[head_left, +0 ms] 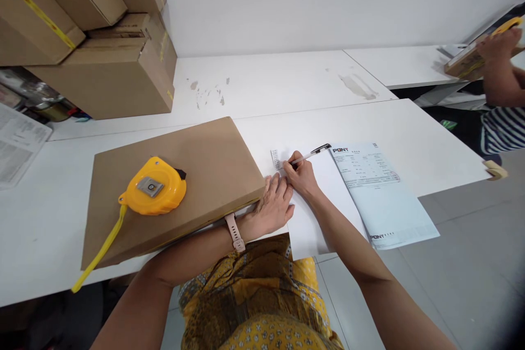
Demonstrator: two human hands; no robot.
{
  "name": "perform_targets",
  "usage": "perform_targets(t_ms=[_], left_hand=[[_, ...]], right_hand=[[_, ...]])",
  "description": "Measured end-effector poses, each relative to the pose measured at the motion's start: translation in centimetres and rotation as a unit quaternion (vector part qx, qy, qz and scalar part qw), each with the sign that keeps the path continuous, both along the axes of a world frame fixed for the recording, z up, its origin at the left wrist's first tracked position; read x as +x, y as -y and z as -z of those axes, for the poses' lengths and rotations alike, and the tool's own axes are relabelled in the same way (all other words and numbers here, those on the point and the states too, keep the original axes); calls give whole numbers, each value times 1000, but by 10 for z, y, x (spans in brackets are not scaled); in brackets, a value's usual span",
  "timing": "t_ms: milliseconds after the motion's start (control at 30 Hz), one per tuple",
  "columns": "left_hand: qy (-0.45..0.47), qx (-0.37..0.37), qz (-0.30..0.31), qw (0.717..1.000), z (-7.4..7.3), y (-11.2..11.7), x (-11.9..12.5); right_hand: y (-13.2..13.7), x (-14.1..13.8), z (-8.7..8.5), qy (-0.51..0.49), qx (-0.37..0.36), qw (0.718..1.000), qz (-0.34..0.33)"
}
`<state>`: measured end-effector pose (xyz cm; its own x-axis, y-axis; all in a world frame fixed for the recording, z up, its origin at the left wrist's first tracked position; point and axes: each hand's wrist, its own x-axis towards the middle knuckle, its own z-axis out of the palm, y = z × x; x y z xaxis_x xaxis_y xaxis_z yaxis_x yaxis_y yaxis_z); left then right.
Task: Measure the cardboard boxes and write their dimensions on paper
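Observation:
My right hand (pixel 302 175) is closed around a black-capped pen (pixel 321 148), its tip down at the left part of a white sheet of paper (pixel 307 224). Small rows of handwriting (pixel 274 158) run along the paper's edge there. Flat on the sheet, fingers stretched out, lies my left hand (pixel 274 205), just beside the corner of a closed brown cardboard box (pixel 213 158). On top of that box rests a yellow tape measure (pixel 158 188), with its yellow strap (pixel 100 249) hanging over the front edge. A printed form marked PONY (pixel 385 197) partly covers the sheet's right side.
Stacked cardboard boxes (pixel 118 71) stand at the back left against the wall. A plastic-wrapped printed bundle (pixel 20 142) is at the far left. The white table (pixel 435 147) ends at the right, where another person's hand (pixel 499 46) is over a box (pixel 465 63).

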<state>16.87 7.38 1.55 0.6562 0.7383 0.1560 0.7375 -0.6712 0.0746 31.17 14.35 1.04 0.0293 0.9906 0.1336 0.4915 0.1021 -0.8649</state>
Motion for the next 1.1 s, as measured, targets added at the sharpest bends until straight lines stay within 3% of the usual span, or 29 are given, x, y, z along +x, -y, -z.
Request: perform_targets(t_ms=[167,267,433,533,633,733,833,933,1033,1100], left_hand=[[3,0,-1,1000,1,1,0],[7,5,1,1000,3,0,-1],[39,23,7,999,1,0,-1],[80,41,41,995,-20,14,-5],[182,111,52,976,-61,43,-20],[263,202,-14,943,-107,66,-52],[243,251,-176,920,-137,66,-95],[201,185,-310,911,-149,52,-130],[166,90,-384,904,-154,40,-148],[167,67,-423,888,-157,40,-150]], right_hand=[[0,0,0,-1,11,1000,21],[-4,5,4,6,64,997,44],[-16,18,16,158,131,977,62],[-20,21,22,221,112,967,61],[-20,21,26,249,113,961,52],[-19,21,27,230,122,963,63],[-19,21,18,173,118,972,108],[-16,20,-4,101,123,980,122],[-3,15,-35,25,149,984,91],[16,5,-57,-18,172,983,57]])
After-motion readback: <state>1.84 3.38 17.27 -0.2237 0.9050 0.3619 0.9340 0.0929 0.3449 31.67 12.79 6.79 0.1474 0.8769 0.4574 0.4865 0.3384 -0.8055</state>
